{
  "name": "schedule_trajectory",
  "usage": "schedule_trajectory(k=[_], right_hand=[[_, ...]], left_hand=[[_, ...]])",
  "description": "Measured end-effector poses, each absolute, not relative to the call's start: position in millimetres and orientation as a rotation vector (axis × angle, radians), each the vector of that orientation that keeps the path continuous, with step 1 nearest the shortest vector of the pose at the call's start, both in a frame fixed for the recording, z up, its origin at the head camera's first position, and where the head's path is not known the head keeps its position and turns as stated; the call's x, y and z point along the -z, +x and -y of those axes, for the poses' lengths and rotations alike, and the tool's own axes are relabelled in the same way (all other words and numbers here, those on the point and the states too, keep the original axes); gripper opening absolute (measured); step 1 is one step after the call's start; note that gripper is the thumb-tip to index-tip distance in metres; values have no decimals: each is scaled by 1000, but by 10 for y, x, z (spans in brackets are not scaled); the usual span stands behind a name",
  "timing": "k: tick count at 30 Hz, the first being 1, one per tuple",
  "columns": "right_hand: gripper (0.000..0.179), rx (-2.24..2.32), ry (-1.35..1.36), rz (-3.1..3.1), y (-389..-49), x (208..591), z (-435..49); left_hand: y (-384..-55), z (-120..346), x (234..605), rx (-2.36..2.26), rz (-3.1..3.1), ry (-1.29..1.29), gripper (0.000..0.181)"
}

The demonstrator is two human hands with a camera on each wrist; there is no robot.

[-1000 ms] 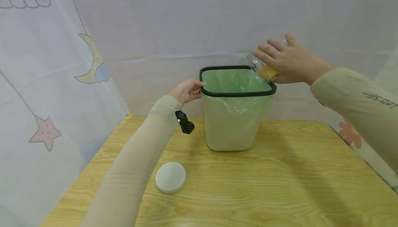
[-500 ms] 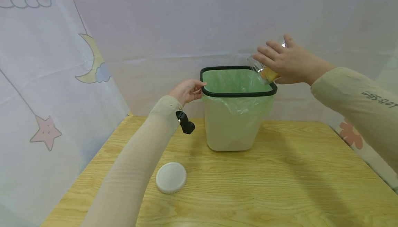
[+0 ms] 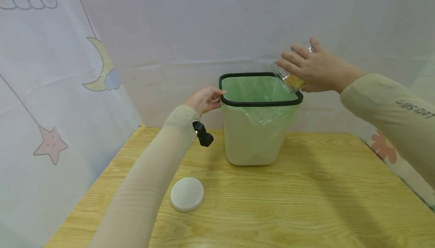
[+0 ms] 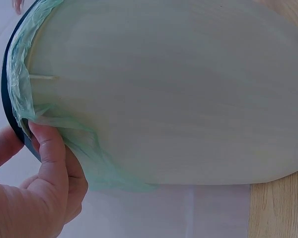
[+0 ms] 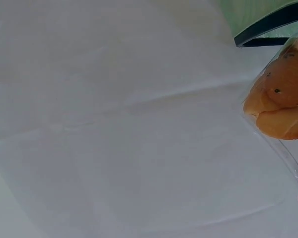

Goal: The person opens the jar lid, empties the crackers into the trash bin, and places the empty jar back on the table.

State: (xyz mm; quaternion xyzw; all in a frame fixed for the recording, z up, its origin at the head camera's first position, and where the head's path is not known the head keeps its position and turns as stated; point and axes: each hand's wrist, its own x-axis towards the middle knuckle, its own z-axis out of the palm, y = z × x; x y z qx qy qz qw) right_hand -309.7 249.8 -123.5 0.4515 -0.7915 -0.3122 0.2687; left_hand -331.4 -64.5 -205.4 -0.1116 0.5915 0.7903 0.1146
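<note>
A cream trash bin point(image 3: 253, 142) with a black rim stands on the table, lined with a green bag point(image 3: 244, 88). My left hand point(image 3: 204, 100) pinches the bin's left rim, thumb and fingers on either side of it in the left wrist view. Over the right rim, my right hand point(image 3: 314, 67) grips a clear jar point(image 3: 278, 70), tilted with its mouth toward the bin. Orange-brown bread pieces point(image 5: 283, 94) with dark specks sit inside the jar in the right wrist view. A white ribbed lid point(image 3: 187, 193) lies on the table near my left forearm.
The wooden table point(image 3: 272, 210) carries the bin toward its far edge. Behind it hangs a pale cloth backdrop point(image 3: 190, 25) with a printed moon and star. A small black wrist camera point(image 3: 203, 134) is strapped to my left wrist.
Both hands, the bin and the lid stay nearly in place. The jar shifts very slightly, and the bread inside looks a little lower toward my palm.
</note>
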Motion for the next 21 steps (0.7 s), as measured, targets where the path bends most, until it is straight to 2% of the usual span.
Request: schedule_trajectory(k=[21], right_hand=[[114, 882, 1262, 2071, -3102, 1225, -2491]], left_hand=[[-3299, 647, 2053, -2305, -1745, -308, 12]])
